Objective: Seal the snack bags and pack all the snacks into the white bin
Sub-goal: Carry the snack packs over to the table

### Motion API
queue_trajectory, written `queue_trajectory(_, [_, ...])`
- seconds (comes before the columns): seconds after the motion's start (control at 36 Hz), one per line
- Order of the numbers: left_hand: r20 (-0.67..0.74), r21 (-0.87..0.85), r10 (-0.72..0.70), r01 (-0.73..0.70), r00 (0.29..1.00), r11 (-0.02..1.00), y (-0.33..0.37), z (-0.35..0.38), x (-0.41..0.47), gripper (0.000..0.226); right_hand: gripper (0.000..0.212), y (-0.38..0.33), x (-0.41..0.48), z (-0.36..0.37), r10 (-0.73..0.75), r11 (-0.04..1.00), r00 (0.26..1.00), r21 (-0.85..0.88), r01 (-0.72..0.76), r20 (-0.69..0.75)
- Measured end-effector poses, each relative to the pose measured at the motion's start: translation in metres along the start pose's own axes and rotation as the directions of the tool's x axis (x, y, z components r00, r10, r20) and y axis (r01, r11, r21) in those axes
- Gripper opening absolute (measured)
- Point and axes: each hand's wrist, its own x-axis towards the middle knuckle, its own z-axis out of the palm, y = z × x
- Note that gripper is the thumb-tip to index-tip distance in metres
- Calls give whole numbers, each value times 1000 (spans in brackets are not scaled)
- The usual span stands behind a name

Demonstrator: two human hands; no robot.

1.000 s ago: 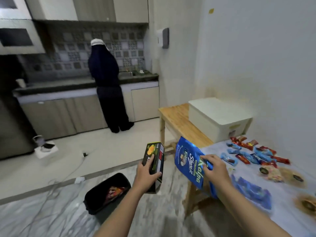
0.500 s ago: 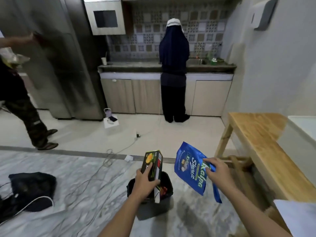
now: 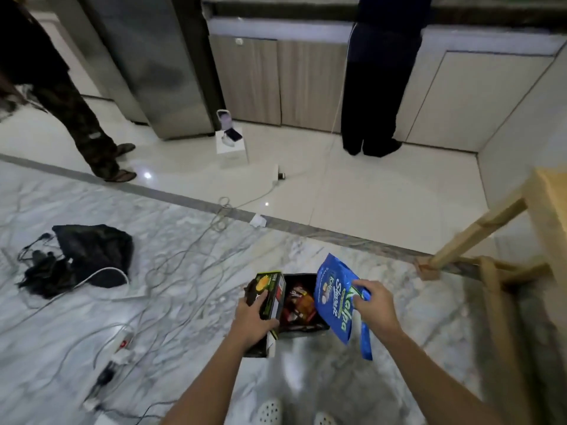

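Observation:
My left hand (image 3: 253,322) grips a dark snack box (image 3: 267,299) with a yellow-orange picture, held upright over the floor. My right hand (image 3: 372,305) pinches a blue snack bag (image 3: 333,297) with white and green lettering; a blue strip hangs from its lower edge. Between and below both hands sits a black bin (image 3: 302,325) on the floor with red and brown wrappers inside. The white bin and the table of snacks are out of view.
A wooden bench (image 3: 503,228) stands at the right. Cables and a power strip (image 3: 121,345) sprawl over the marble floor, with a black bag (image 3: 92,253) at left. One person stands at the counter (image 3: 374,87), another's legs (image 3: 82,118) at far left.
The view has swung left and down, away from the table toward the floor. Both hands, still holding the box and the blue bag, now hover right over the black bin.

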Motion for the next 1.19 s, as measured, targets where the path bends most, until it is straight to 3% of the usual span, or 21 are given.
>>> queue_trajectory(0.14, [63, 145, -52, 42, 997, 988, -27, 16, 68, 83, 30, 40, 33, 53, 126, 990, 992, 58, -126, -2])
queue_trajectory(0.22, [108, 144, -71, 55, 992, 988, -44, 25, 115, 80, 31, 67, 55, 89, 215, 970, 977, 111, -214, 6])
queue_trajectory(0.31, [163, 130, -111, 90, 980, 987, -61, 40, 154, 79, 31, 95, 77, 123, 330, 932, 944, 154, -329, 18])
queue_trajectory(0.5, [257, 274, -189, 117, 948, 955, -90, 77, 217, 73, 36, 133, 113, 180, 499, 848, 864, 165, -503, 71])
queue_trajectory(0.83, [264, 257, -213, 144, 941, 956, -114, 102, 266, 74, 55, 165, 146, 218, 489, 846, 841, 108, -522, 231])
queue_trajectory(0.94, [217, 177, -141, 103, 966, 979, -109, 94, 255, 65, 61, 154, 137, 212, 461, 884, 855, -35, -467, 238])
queue_trajectory(1.03, [225, 151, -94, 61, 970, 987, -93, 74, 239, 58, 58, 137, 125, 195, 421, 906, 881, -145, -397, 217])
queue_trajectory(1.19, [195, 115, -16, -7, 981, 993, -52, 32, 199, 60, 42, 87, 100, 155, 373, 923, 909, -176, -342, 185])
